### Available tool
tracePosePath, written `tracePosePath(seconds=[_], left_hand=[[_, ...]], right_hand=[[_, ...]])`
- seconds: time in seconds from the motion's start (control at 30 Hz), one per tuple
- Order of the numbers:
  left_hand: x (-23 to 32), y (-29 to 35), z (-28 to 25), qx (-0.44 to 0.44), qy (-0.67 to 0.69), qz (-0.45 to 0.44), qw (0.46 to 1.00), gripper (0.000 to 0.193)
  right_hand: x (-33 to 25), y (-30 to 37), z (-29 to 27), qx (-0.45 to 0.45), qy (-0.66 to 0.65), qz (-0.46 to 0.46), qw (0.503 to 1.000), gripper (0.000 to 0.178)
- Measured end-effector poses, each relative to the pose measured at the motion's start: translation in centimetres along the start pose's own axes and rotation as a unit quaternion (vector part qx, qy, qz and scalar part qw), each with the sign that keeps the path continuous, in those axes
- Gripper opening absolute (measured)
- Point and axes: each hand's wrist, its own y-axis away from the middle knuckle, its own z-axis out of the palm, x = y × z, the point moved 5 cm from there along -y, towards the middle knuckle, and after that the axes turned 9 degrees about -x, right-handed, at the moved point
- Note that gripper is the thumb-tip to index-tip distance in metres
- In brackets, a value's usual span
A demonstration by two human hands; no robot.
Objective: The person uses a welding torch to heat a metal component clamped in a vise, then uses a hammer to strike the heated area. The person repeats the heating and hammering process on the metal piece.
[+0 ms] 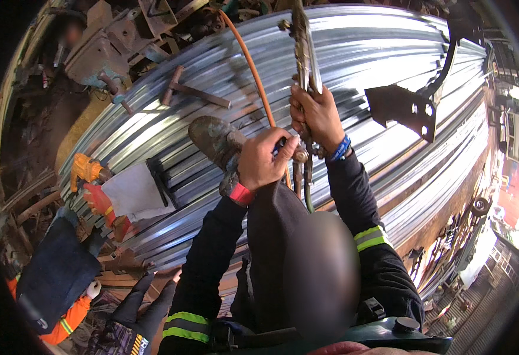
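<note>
A gas cutting torch (302,44) with metal tubes points away from me, above a bed of long silvery metal profiles (354,65). My right hand (318,115) is wrapped round the torch's handle. Close beside it, my left hand (265,158) is closed at the torch's valve end, its thumb and fingers on a small blue valve knob (279,145). An orange hose (250,62) curves past the left hand, and a green hose (308,198) runs down below the torch. My worn boot (212,137) rests on the profiles, just left of my left hand.
A hammer (197,93) lies at the upper left, near a heavy bench vise (102,59). To the left are a yellow tool (86,170), red gloves (97,200) and a white sheet (135,192). A dark steel bracket (401,109) stands right. A person in orange sleeves (73,313) is lower left.
</note>
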Motion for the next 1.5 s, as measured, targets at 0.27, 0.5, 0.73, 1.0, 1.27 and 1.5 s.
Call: tracePosePath(seconds=[0.27, 0.5, 0.73, 1.0, 1.27, 1.5], left_hand=[[2.5, 1.7, -0.4, 0.102, -0.332, 0.145, 0.926, 0.037], [1.8, 2.0, -1.3, 0.167, -0.388, 0.117, 0.899, 0.029], [1.3, 1.8, -1.3, 0.172, -0.341, 0.125, 0.916, 0.028], [0.5, 2.3, -3.0, 0.106, -0.028, -0.022, 0.994, 0.056], [-1.2, -3.8, -8.7, 0.064, 0.377, -0.087, 0.920, 0.036], [-2.2, -10.6, -8.7, 0.161, 0.218, -0.085, 0.959, 0.048]], right_hand=[[0.6, -1.2, 1.3, 0.034, 0.230, -0.070, 0.970, 0.028], [1.3, -2.3, 1.6, 0.097, 0.319, -0.082, 0.939, 0.034], [0.4, -1.9, 1.5, 0.127, 0.353, -0.098, 0.922, 0.034], [-1.0, 1.4, 1.3, 0.087, 0.251, -0.164, 0.950, 0.023], [-1.8, 9.3, 1.4, 0.027, 0.168, -0.133, 0.976, 0.042], [-1.6, 10.8, 1.6, -0.022, 0.221, -0.095, 0.970, 0.044]])
